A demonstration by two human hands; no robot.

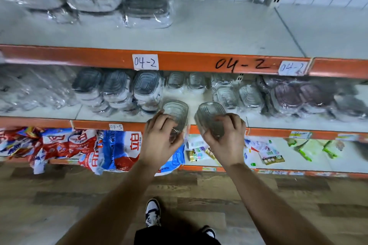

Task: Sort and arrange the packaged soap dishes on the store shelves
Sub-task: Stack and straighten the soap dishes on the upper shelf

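Note:
My left hand (159,137) grips a clear grey packaged soap dish (176,110) at the front edge of the middle shelf (199,99). My right hand (227,137) grips a second clear grey soap dish (211,112) just to the right of the first. Both dishes tilt up toward the shelf. Behind them, stacks of wrapped grey-lidded dishes (119,89) stand to the left, white ribbed dishes (237,93) to the right, and small pale dishes (185,82) at the back. Purple-tinted dishes (294,95) lie further right.
The top shelf (219,30) holds wrapped grey dishes (147,4) at the back left. Orange shelf rails (199,61) carry labels reading 04-2. The bottom shelf holds detergent bags (111,145) and small sachets (270,155). My shoes (152,213) stand on the wooden floor.

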